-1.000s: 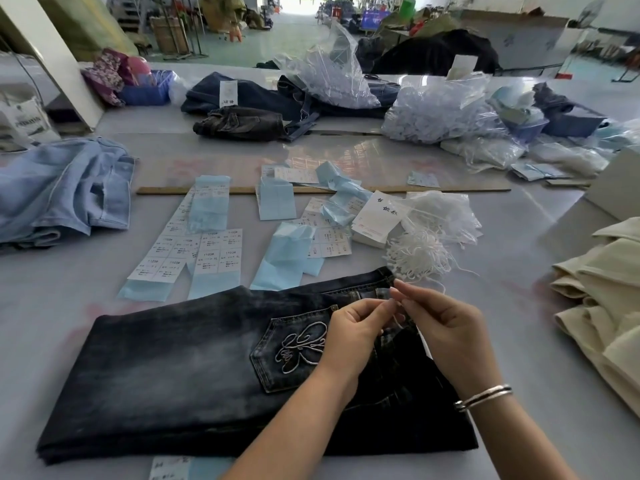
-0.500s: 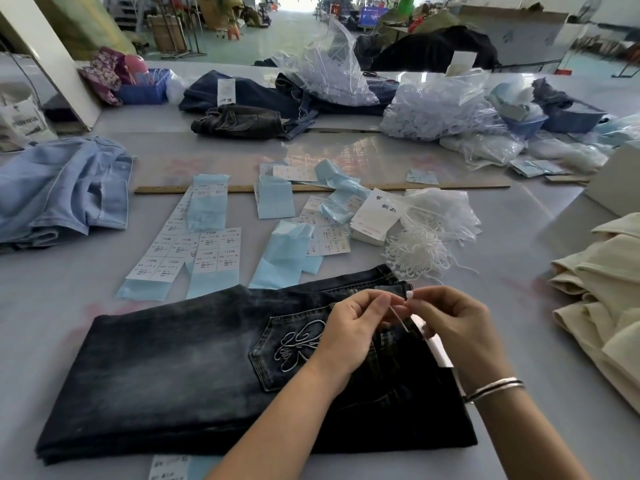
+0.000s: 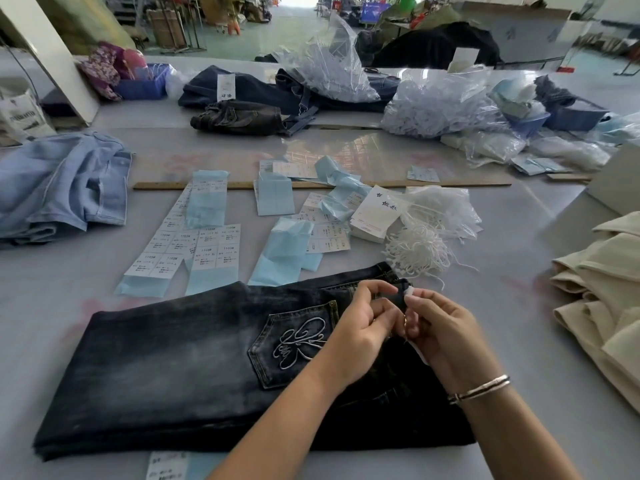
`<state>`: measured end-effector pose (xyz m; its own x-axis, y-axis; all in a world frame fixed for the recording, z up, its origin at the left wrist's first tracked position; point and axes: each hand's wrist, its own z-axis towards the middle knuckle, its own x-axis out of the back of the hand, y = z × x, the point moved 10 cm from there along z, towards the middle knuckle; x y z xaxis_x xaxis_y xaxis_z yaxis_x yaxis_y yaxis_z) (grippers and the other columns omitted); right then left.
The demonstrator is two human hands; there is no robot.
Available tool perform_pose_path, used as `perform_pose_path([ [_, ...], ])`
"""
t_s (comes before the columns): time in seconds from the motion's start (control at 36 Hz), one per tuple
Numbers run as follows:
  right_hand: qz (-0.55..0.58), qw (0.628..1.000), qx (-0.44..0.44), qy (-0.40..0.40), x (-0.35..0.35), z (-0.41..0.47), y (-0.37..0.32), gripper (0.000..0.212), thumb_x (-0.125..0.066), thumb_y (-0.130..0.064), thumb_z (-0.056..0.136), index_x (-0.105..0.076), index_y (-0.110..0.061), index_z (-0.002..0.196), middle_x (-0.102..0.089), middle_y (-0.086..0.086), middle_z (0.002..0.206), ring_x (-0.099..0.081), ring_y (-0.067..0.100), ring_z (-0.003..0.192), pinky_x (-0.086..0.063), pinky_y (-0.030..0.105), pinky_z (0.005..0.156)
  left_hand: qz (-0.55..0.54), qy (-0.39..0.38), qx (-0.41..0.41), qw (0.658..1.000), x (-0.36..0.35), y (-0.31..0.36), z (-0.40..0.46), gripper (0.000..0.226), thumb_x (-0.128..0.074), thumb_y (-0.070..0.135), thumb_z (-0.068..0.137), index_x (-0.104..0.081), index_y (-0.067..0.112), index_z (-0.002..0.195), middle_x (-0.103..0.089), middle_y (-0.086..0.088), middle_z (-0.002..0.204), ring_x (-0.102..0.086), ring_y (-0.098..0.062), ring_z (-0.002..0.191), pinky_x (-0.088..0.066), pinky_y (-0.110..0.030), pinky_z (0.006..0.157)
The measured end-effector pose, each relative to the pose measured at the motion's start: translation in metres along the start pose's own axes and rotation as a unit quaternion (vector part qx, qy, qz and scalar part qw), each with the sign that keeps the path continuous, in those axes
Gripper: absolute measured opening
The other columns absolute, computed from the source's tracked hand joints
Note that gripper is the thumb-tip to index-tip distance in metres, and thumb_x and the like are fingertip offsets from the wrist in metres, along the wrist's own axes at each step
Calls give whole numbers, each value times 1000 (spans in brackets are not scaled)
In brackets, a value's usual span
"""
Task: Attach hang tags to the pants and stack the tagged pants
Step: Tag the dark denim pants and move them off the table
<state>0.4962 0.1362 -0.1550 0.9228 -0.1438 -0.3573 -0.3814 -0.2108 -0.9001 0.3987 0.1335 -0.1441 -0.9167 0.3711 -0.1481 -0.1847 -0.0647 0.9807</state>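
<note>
Both hands have drawn closer together at the waistband since the earlier frame, and the fingertips now meet over the belt loop. Left hand point(image 3: 363, 327) has its fingers curled, thumb and forefinger pinching the dark belt loop point(image 3: 398, 299) at the top edge of the black jeans point(image 3: 173, 368). Right hand point(image 3: 446, 330) has its fingers curled too, pinching a small white piece at the fingertips, right against the loop; whether this is string or a tag corner cannot be made out. A white hang tag point(image 3: 417, 353) shows as a sliver under the right palm, mostly hidden by the hand. Two bracelets point(image 3: 479, 389) sit on the right wrist.

The black jeans lie folded flat on the worktop point(image 3: 540, 237), directly under both hands, back pocket with pale embroidery point(image 3: 298, 344) facing up just left of the left hand. The waistband's right part is covered by the hands and forearms.

Just beyond the jeans lies a loose bundle of white strings point(image 3: 419, 252), and beside it a stack of white cards point(image 3: 375, 213). Printed label sheets point(image 3: 194, 251) and pale blue backing strips point(image 3: 284, 251) spread to the left of these. A wooden ruler point(image 3: 433, 184) runs across behind them. Light blue jeans point(image 3: 59, 188) lie at the left edge, cream garments point(image 3: 602, 282) at the right, both cut off by the frame. A label sheet at the bottom edge is partly cut off, its print illegible.
</note>
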Motion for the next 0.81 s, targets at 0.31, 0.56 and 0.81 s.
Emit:
perform_pose_path([
  [0.31, -49, 998, 34, 4, 3, -8, -7, 13, -74, -22, 62, -76, -14, 72, -59, 5, 57, -51, 12, 49, -47, 18, 49, 27, 37, -9, 999, 7, 4, -4, 17, -43, -1, 97, -42, 15, 102, -55, 8, 67, -53, -9, 70, -45, -23, 77],
  [0.56, -52, 998, 34, -2, -1, -9, -13, 26, -68, -27, 63, -78, -10, 81, -58, 8, 58, -48, 14, 50, -41, 22, 50, 42, 65, -25, 997, 12, 13, -10, 14, -49, 14, 89, -45, 16, 103, -63, 6, 68, -56, -25, 71, -46, -50, 81],
  [0.81, 41, 999, -19, -25, -4, -9, 0, 23, -67, -12, 67, -77, -4, 86, -54, 6, 57, -54, 9, 50, -52, 19, 55, 33, 103, -26, 994, 14, 14, -6, 15, -51, 18, 88, -47, 23, 102, -61, -2, 71, -50, -45, 63, -40, -51, 65],
])
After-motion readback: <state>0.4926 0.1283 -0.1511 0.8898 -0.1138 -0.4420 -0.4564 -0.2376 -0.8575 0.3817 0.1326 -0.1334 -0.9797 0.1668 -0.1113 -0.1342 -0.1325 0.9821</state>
